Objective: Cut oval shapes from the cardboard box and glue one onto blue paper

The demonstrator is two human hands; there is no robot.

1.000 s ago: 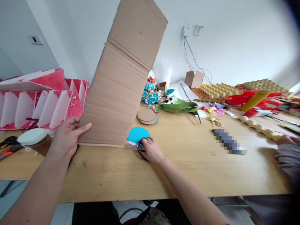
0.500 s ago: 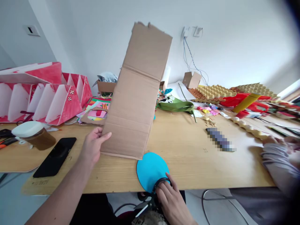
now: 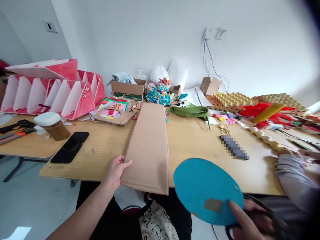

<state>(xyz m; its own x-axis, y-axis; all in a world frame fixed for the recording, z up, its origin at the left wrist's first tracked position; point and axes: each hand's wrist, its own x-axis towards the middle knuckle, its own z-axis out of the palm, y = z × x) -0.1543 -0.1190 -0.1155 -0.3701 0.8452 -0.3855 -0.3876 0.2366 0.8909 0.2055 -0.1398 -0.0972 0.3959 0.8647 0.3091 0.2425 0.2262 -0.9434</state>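
Observation:
My left hand (image 3: 119, 171) grips the lower left edge of a long piece of brown cardboard (image 3: 150, 146). The cardboard slopes away over the table's front edge, its far end toward the back. In my right hand (image 3: 250, 220), at the lower right, is a round blue disc (image 3: 200, 180), with my thumb pressed on its face. A torn brown patch shows on the disc. The same hand carries black-handled scissors (image 3: 228, 230), blurred and partly hidden. The disc is held up in front of the table edge, to the right of the cardboard and apart from it.
A black phone (image 3: 70, 147) and a white-lidded jar (image 3: 53, 125) lie at the left, before pink-and-white folded racks (image 3: 80, 100). Coloured paper (image 3: 113, 104), a green cloth item (image 3: 190, 111) and egg trays (image 3: 235, 100) line the back. Another person's sleeve (image 3: 292, 173) is at the right.
My left hand has lowered the cardboard from nearly upright to a flatter slope, nearer me. My right hand has lifted the blue disc off the table edge and moved it right, with the scissors.

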